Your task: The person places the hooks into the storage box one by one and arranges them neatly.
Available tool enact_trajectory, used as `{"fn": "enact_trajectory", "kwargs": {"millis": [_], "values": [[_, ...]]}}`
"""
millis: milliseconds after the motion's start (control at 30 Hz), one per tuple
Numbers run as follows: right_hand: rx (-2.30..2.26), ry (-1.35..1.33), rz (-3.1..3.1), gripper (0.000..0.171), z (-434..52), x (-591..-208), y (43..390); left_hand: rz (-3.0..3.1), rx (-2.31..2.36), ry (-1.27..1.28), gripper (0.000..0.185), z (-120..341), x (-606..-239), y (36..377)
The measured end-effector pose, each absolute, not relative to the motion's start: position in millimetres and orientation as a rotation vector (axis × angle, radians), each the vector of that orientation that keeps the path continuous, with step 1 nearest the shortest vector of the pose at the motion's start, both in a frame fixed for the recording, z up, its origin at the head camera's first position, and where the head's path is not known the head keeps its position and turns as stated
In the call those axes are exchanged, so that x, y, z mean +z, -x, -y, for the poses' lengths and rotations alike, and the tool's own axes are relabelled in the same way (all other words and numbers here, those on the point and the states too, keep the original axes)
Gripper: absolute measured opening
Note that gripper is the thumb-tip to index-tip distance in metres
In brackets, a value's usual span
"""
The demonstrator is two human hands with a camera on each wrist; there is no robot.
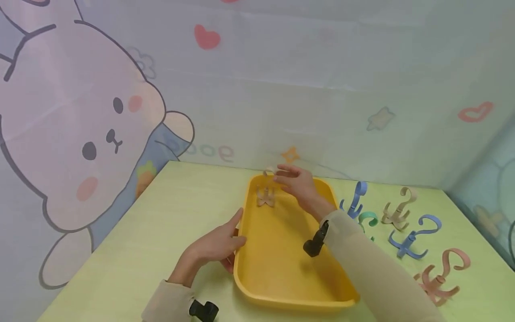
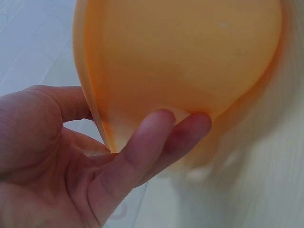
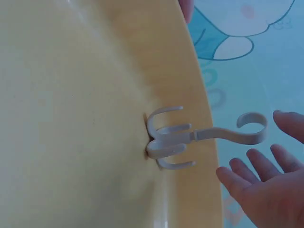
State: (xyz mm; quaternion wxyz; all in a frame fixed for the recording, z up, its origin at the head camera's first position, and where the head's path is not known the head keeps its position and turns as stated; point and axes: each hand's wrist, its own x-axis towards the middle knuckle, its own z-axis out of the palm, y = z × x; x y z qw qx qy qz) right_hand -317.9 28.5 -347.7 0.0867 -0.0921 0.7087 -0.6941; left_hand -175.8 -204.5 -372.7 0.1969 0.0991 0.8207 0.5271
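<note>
A yellow plastic tray [image 1: 281,250] lies lengthwise in front of me. My left hand [image 1: 217,243] grips its left rim, fingers against the outer wall [image 2: 180,52] in the left wrist view. Inside the far left corner a beige multi-prong hook [image 1: 266,197] stands upright on its curved prongs. Its curled top [image 3: 254,128] rises above the rim. My right hand [image 1: 297,183] is just right of that top, fingers spread and holding nothing. In the right wrist view its fingertips [image 3: 280,116] are close to the curl with a gap between.
Right of the tray several similar hooks rest on the pale green table [image 1: 193,192]: a blue one [image 1: 354,201], a green one [image 1: 368,219], another beige one [image 1: 398,212], a second blue one [image 1: 410,241] and a pink one [image 1: 438,281]. A printed cloth [image 1: 281,89] hangs behind.
</note>
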Motion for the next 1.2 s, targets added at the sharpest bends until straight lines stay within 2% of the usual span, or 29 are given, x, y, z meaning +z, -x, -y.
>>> {"fn": "enact_trajectory", "kwargs": {"millis": [633,1200], "values": [[-1.971,0.385,-2.177,0.053,-58,-325,266,-2.298,1.457,-0.242,0.085,217,-368,171],[-1.938,0.45,-2.233,0.051,-70,-319,243,-2.267,1.459,-0.234,0.085,220,-365,170]]}}
